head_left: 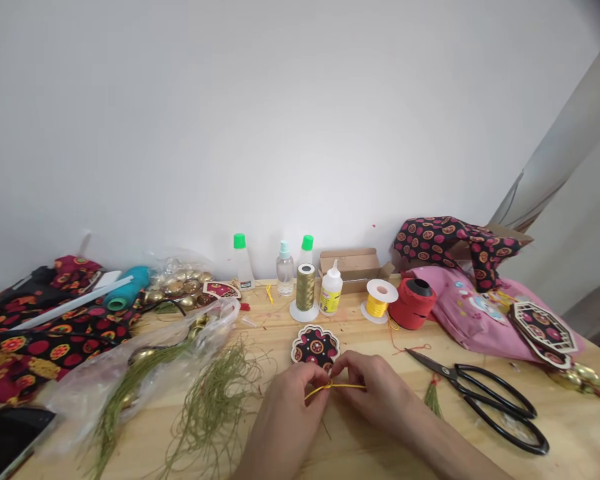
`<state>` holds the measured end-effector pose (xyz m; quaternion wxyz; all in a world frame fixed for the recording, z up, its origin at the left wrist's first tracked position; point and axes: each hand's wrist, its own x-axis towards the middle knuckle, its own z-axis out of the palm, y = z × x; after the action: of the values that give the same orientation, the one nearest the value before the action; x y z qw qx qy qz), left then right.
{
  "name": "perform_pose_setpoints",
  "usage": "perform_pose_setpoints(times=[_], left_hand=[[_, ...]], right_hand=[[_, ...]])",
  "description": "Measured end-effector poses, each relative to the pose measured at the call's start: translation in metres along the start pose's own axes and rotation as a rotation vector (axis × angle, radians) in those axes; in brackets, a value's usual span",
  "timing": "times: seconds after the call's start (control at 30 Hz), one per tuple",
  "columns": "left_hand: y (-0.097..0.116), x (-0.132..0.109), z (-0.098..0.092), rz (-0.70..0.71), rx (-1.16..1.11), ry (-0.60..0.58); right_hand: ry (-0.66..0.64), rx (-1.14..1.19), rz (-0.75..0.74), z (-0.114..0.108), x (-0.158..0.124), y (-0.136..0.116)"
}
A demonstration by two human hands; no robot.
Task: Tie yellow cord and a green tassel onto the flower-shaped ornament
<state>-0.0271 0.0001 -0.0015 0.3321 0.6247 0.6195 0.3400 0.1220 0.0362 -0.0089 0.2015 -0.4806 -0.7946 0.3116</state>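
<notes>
Both hands meet low in the middle of the head view, over the wooden table. My left hand (300, 397) is closed, thumb and fingers pinching a yellow cord (347, 385). My right hand (367, 380) pinches the same cord a little to the right, where a small loop or knot shows between the fingertips. Just beyond the fingers lies a flower-shaped wooden piece (315, 347) with a dark patterned fabric face. Its near edge is partly hidden by the hands. Whether the cord is joined to this piece, I cannot tell.
Black-handled scissors (480, 393) and a green tassel (433, 399) lie right. Behind stand a yellow cord spool (379, 303), red thread cone (413, 303), glue bottle (331, 291) and olive thread spool (305, 290). Loose green threads (215, 393), plastic bag (95, 380) and phone (13, 437) lie left.
</notes>
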Motion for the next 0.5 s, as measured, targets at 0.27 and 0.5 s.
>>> perform_pose_setpoints(times=[0.27,0.5], left_hand=[[-0.0069,-0.0049,0.0004,0.022,0.125,-0.094],[-0.0050,0.0001,0.0000,-0.060,-0.011,-0.313]], right_hand=[[-0.180,0.090,-0.029,-0.0049,-0.0049,-0.0032],[-0.101,-0.087,-0.144,-0.0051,-0.0015,0.0036]])
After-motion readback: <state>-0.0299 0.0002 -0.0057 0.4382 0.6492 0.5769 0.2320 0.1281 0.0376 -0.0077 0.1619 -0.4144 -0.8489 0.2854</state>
